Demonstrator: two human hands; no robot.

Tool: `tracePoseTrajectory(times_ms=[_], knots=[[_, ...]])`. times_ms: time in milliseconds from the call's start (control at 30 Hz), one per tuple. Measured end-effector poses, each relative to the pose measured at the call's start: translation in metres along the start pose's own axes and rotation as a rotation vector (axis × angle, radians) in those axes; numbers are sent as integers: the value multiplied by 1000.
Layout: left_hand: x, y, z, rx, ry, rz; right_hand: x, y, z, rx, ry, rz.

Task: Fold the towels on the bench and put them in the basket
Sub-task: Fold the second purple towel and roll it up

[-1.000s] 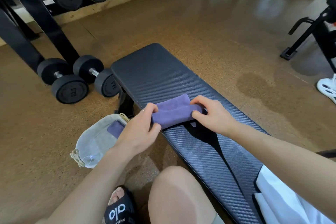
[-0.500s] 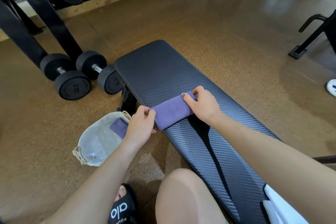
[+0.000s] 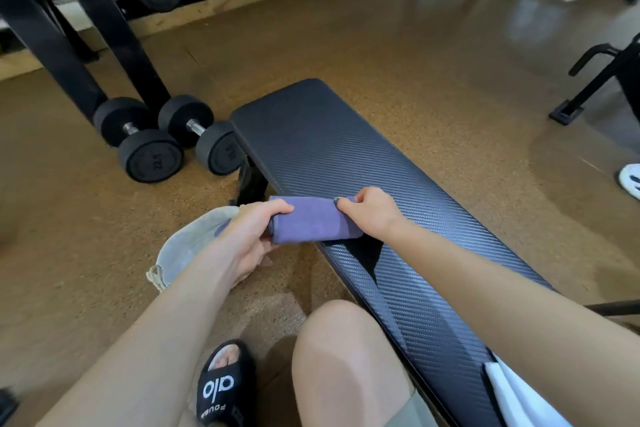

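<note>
Purple towel (image 3: 308, 222) comes first: it is folded small and thick, and it sits at the near edge of the black desk (image 3: 346, 149), partly hanging past that edge. The left hand (image 3: 249, 239) holds its left end, with fingers (image 3: 277, 208) curled over the top and the thumb underneath. The right hand (image 3: 370, 215) pinches the right end, fingers bent down onto the cloth. So both hands are closed on the same towel.

Just beside the desk, down on the floor (image 3: 381, 45), lies a soft grey basket (image 3: 187, 246) that looks like a cloth bag. A bit of purple (image 3: 221, 229) peeks out from behind the left hand, inside it. I think that is another towel already put away, but the hand hides most of it.

The folding of this towel looks done to me. What is left is to carry it over the edge and drop it into the basket, which is close. I see no other loose towel on the desk. Something white (image 3: 519, 395) lies at the near end of the desk, and I cannot tell what it is.

Farther out, two black dumbbells (image 3: 152, 156) rest on the floor by a dark rack (image 3: 104, 28).
</note>
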State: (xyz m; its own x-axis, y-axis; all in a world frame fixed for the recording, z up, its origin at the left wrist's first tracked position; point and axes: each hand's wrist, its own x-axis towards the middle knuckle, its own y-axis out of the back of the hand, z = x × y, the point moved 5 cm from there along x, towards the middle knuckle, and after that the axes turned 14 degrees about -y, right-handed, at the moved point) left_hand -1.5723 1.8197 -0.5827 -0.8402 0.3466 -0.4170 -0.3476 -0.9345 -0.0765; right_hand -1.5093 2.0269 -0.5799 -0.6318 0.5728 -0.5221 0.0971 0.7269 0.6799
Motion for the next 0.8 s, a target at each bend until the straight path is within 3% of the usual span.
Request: tracePoseTrajectory(times_ms=[200, 300, 400, 500, 633, 800], knots=[[-30, 62, 15, 31, -59, 25, -35, -49, -24, 67, 32, -394], [-35, 102, 31, 111, -81, 71, -47, -81, -51, 98, 118, -501], [-34, 131, 47, 250, -93, 8, -52, -108, -86, 152, 230, -622], [-22, 155, 53, 320, -62, -26, -56, -145, -111, 167, 201, -880], [14, 182, 43, 498, -17, -80, -41, -199, -124, -37, 217, -926], [81, 225, 4, 646, -25, 27, 5, -251, -119, -10, 103, -873]])
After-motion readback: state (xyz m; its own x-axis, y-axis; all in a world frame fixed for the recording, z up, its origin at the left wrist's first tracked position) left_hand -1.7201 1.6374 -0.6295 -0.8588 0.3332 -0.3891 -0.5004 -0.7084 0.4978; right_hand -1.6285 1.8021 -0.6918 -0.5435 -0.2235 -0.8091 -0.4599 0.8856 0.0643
